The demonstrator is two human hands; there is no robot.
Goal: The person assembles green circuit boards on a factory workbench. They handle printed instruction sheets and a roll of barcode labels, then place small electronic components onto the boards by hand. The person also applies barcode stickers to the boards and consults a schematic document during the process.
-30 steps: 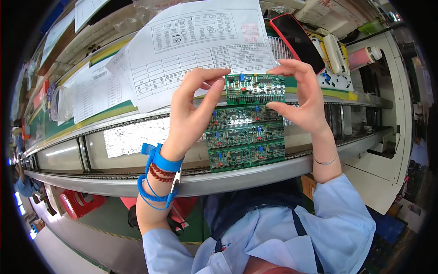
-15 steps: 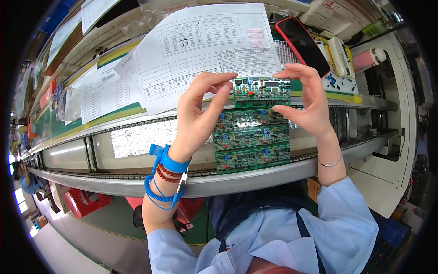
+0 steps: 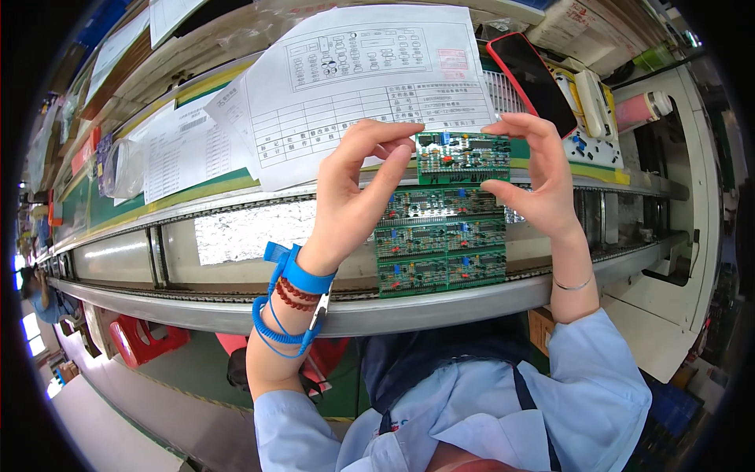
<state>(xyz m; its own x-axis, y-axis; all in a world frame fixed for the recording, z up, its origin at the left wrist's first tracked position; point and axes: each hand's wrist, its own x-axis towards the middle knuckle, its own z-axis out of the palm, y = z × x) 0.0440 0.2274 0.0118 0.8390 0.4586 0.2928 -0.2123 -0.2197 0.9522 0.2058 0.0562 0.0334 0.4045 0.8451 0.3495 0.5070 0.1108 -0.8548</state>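
A small green circuit board (image 3: 464, 160), crowded with parts, is held raised between my two hands. My left hand (image 3: 354, 177) grips its left side, index fingertip at the top left corner and thumb beside the left edge. My right hand (image 3: 543, 177) holds the right side, fingertips at the top right corner and thumb near the bottom right. Just nearer me lies a panel of several similar green boards (image 3: 442, 244), spanning the rails. A blue strap with a coiled cord (image 3: 303, 275) and a clip is on my left wrist.
Metal conveyor rails (image 3: 197, 308) run across in front of me. Beyond them lie printed sheets (image 3: 354, 86), a red-edged phone (image 3: 535, 82) and a white tray (image 3: 594, 149) with small blue and black parts. A clear plastic roll (image 3: 124, 169) sits at left, a pink-sided bottle (image 3: 641, 110) at right.
The whole scene has shifted slightly to the right in view. The held board shows less glare, its tilt a little different. Both hands keep their grip.
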